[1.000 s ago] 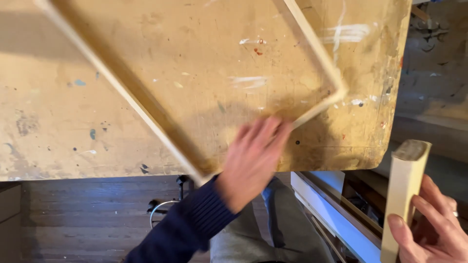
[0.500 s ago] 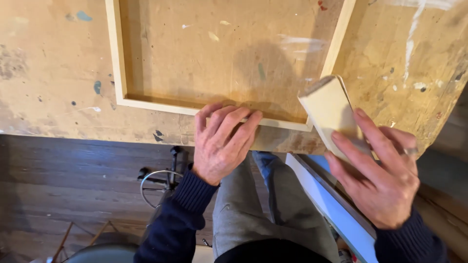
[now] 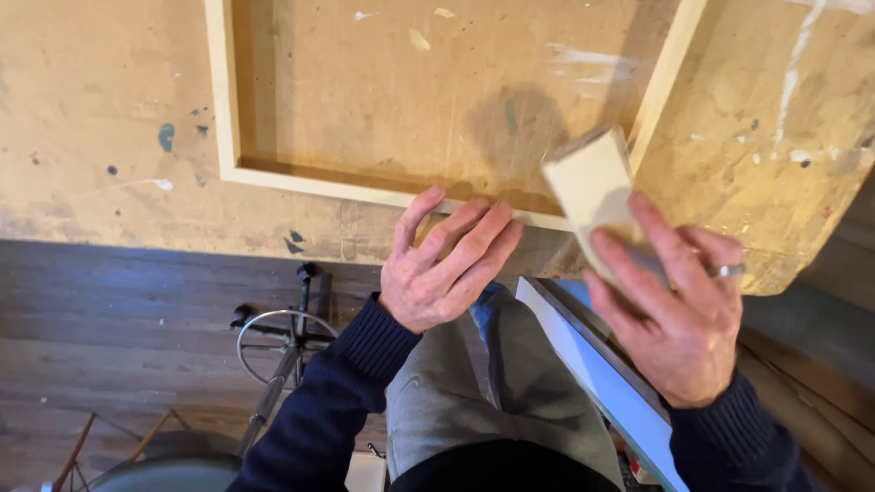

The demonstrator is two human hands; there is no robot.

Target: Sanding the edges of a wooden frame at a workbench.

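**Bare wood, paint-flecked board and worn timber at the workbench**

A frame (image 3: 383, 187) of pale, unfinished wood, smooth and matt along its strips, lies on a counter (image 3: 118, 109) of yellowed, matt board, scuffed and speckled with dried paint in white, blue and dark spots. The right hand (image 3: 679, 319), wearing a shiny metal ring (image 3: 727, 270), grips a block (image 3: 592, 187) wrapped in pale, matt, paper-like sheet. The left hand (image 3: 442, 264) emerges from a dark blue ribbed knit sleeve (image 3: 337, 410); grey cloth trousers (image 3: 474, 392) show below. The floor (image 3: 118, 310) is dark, worn wooden planking with a dull sheen
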